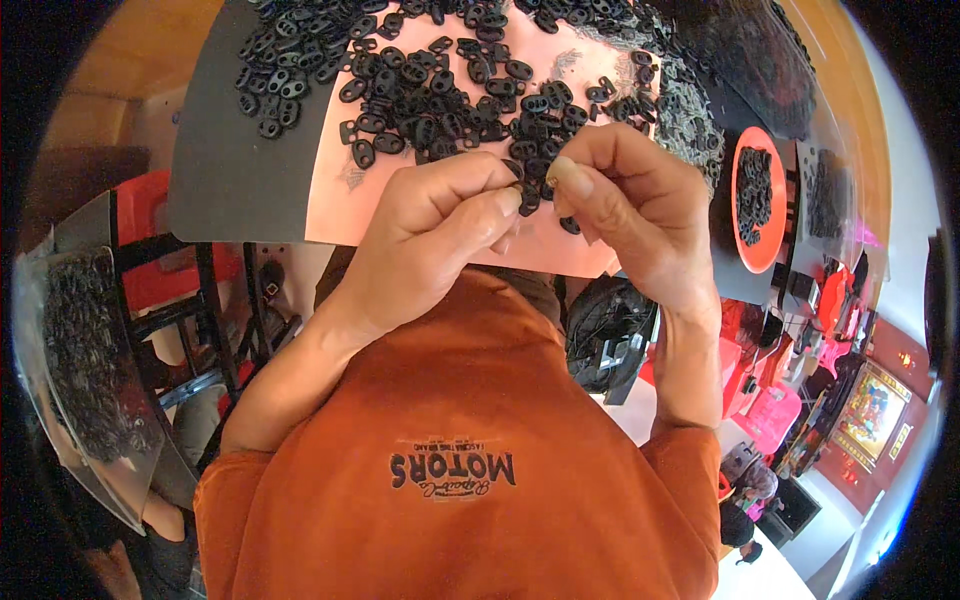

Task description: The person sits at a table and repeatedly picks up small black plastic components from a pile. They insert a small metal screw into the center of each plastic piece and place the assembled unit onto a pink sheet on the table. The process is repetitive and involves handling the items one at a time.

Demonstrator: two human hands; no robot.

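My left hand (430, 225) is closed in a pinch at the near edge of the pink sheet, with a small black cord lock part (528, 198) at its fingertips. Just to the right, my right hand (640, 215) also pinches, thumb against forefinger; the tiny thing at its tips is too small to name. The two hands are close together but apart. Behind them lies a loose heap of black two-hole cord locks (430, 100), spread over the pink sheet (335, 195). Some of the heap is hidden by my fingers.
A dark grey table surface (250, 190) lies under the sheet. A pile of small silvery pieces (690, 125) is to the right, beside a red oval tray (742, 225) of black parts. Clear bags of black parts (90, 370) stand at the left, near a red chair (150, 205). People sit at lower right.
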